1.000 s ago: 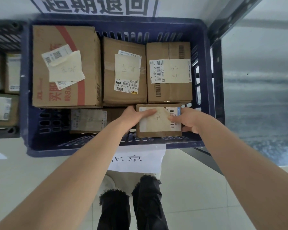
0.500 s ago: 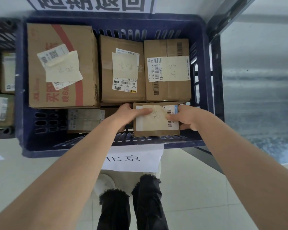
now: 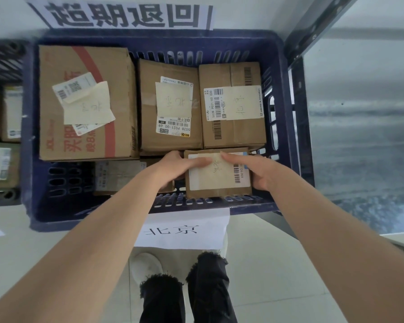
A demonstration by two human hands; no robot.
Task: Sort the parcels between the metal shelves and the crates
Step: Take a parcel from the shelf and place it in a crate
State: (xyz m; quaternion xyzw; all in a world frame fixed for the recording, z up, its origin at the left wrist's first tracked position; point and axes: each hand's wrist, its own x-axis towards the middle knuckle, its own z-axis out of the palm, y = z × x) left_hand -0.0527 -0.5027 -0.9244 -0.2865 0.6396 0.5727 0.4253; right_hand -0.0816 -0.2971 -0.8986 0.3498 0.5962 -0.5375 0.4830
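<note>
As my left grip (image 3: pixel 180 167) and right grip (image 3: pixel 254 172) clasp the small parcel (image 3: pixel 219 180) by its sides, I judge it light and stiff. Side edges suit best.

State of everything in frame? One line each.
left hand, grips small parcel's left edge.
right hand, grips its right edge.
small parcel, in crate's near right corner, label up.
blue crate, open-topped, holding boxes.
red-striped box, closed, label up.
middle box, closed, label up.
right box, closed, label up.
low box, deeper down, partly behind left arm.
</note>
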